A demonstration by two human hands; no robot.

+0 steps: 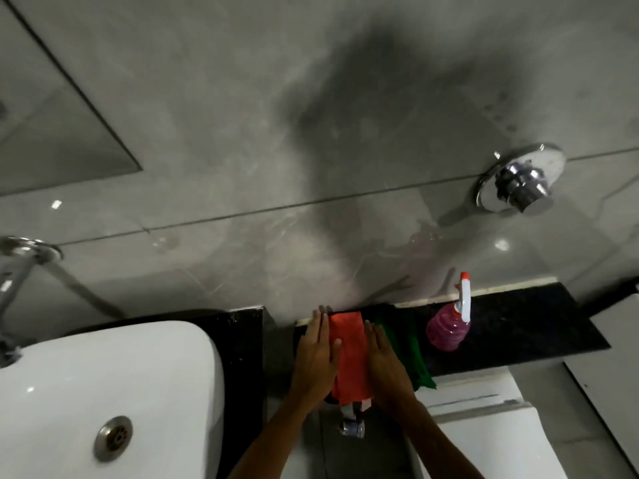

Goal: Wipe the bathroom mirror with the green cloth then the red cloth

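A folded red cloth lies flat on the black stone ledge against the tiled wall. My left hand rests flat along its left edge and my right hand lies flat along its right edge, fingers straight and pointing at the wall. Right of it, a green cloth lies on the same ledge, partly covered by my right hand. The mirror's lower corner shows at the upper left.
A pink spray bottle with a white and red nozzle stands on the ledge right of the cloths. A white basin with a metal drain sits at lower left. A chrome flush button juts from the wall.
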